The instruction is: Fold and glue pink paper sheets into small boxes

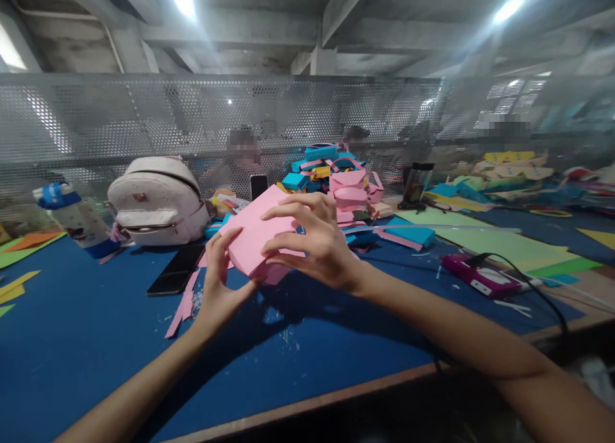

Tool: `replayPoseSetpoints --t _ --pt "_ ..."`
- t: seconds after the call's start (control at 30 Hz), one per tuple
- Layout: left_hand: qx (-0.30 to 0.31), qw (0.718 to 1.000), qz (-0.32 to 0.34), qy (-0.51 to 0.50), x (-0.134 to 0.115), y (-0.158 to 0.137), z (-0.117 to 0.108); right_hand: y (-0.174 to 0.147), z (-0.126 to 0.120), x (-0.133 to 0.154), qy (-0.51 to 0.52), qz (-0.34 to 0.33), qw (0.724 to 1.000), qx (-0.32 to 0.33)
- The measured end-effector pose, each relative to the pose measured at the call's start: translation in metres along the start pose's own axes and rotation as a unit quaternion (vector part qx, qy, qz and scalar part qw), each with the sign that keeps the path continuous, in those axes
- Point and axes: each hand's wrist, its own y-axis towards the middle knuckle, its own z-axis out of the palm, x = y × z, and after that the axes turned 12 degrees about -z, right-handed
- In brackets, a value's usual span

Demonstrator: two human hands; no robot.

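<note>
A pink folded paper box (262, 228) is held up above the blue table, tilted, between my two hands. My left hand (218, 289) grips its lower left edge, with the thumb underneath and the fingers along the side. Curled over the right side of the box, my right hand (312, 238) presses its fingertips on the pink face and edge. The underside of the box is mostly hidden. Below and to the left, pink paper strips (182, 305) lie among small scraps.
A black phone (175, 271), a white backpack (161, 199) and a water bottle (79, 222) stand or lie at left. Behind is a pile of blue and pink paper boxes (348, 190). At right are a purple power bank (480, 275) with a cable and green sheets (490, 238).
</note>
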Motion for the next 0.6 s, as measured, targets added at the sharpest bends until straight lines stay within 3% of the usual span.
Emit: replayPoseSetpoints --t 0.6 --pt "-0.007 0.999 0.009 0.042 -0.0002 0.0006 -0.0001 0.0005 -0.0001 0.0039 0.016 -0.002 1.0 0.022"
